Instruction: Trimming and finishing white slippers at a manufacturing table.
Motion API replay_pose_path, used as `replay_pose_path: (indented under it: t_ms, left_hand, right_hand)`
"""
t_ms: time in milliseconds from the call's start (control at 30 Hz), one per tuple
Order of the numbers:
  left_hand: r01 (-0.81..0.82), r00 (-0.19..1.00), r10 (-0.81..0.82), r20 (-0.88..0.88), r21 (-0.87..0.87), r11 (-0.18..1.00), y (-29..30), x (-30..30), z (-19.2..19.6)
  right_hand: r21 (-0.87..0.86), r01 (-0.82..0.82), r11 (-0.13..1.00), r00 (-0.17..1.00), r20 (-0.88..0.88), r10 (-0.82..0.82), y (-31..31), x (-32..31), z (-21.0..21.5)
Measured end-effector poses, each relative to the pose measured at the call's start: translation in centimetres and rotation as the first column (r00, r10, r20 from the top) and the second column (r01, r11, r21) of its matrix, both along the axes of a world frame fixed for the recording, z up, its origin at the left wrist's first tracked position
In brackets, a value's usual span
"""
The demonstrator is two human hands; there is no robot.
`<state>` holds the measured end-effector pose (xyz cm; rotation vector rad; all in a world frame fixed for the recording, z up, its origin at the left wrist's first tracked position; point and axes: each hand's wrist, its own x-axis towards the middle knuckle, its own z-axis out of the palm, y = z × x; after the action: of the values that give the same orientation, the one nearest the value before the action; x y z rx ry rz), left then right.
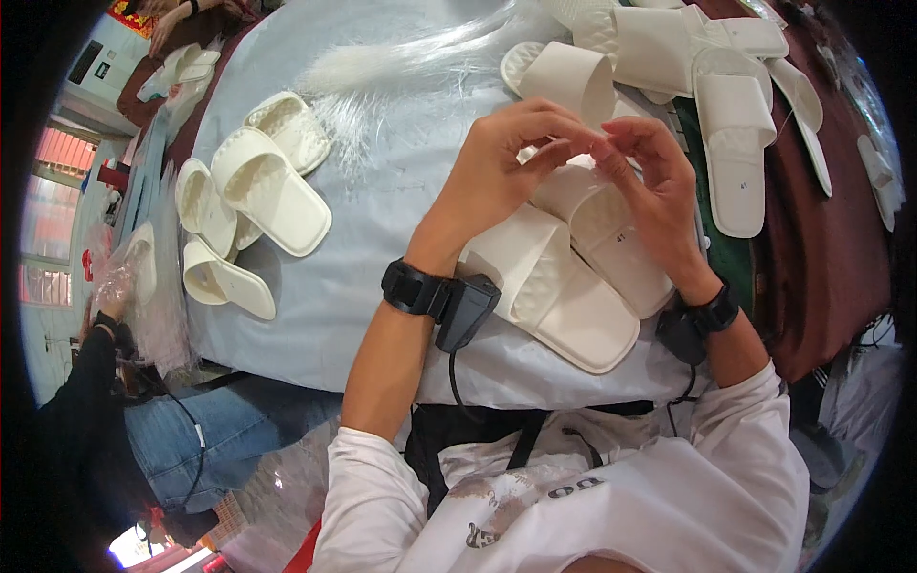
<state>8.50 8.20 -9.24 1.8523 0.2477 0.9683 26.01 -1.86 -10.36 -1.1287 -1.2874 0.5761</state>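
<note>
Above a pair of white slippers, my left hand (pixel 506 162) and my right hand (pixel 659 177) come together, thumbs and fingertips pinched and almost touching. Whatever lies between the fingertips is too small or too clear to make out. Beneath them, a white slipper (pixel 583 301) rests tilted on the table with its toe strap away from me. Its neighbour, another white slipper (pixel 626 253), overlaps it on the right and is partly covered by my right hand. Just beyond my fingers lies a further slipper (pixel 568 81).
Loose white slippers (pixel 272 191) lie at the left of the pale-covered table (pixel 382 315). A bundle of thin clear plastic strands (pixel 382 76) spreads across the far side. More slippers (pixel 735 143) are heaped at the right. A co-worker's dark sleeve (pixel 81 392) shows at the left edge.
</note>
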Motion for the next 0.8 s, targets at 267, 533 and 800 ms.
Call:
replay_pose_path:
  t_ms: [267, 533, 800]
  left_hand:
    - [-0.088, 0.995, 0.095, 0.015, -0.259, 0.962, -0.3, 0.2, 0.0]
    - [-0.101, 0.994, 0.09, -0.062, -0.196, 0.975, -0.7, 0.5, 0.4]
    - [-0.137, 0.99, 0.14, 0.032, -0.084, 0.987, -0.4, 0.6, -0.6]
  right_hand:
    - [0.011, -0.01, 1.0, 0.999, 0.047, 0.01, 0.0, 0.2, 0.0]
    - [-0.069, -0.003, 0.998, 1.0, -0.025, 0.001, 0.3, 0.4, -0.1]
    - [-0.124, -0.065, 0.99, 0.998, -0.03, 0.061, 0.5, 0.7, -0.4]
